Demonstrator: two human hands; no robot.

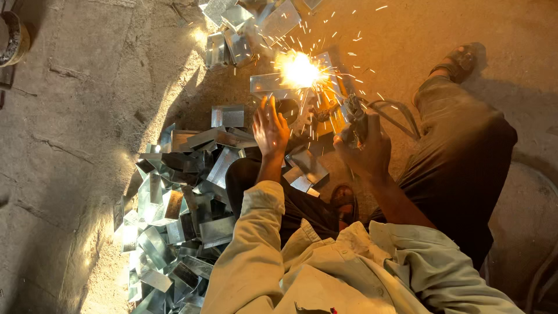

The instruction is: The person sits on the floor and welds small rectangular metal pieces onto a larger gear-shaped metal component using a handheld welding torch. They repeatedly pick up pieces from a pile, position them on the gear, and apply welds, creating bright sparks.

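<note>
The right hand is wrapped tight around a welding holder, whose long axis runs up and slightly left, away from the person, its tip pointing toward a bright arc that throws sparks; a dark cable loops off to the right of it; the arc sits on a folded sheet-metal piece lying on the floor, its long axis roughly left to right across the view; the left hand is spread wide, fingers apart, palm down, holding nothing, raised just below that piece; a heap of similar shiny metal pieces lies to the left of the person's knee; more are stacked beyond the arc.
</note>
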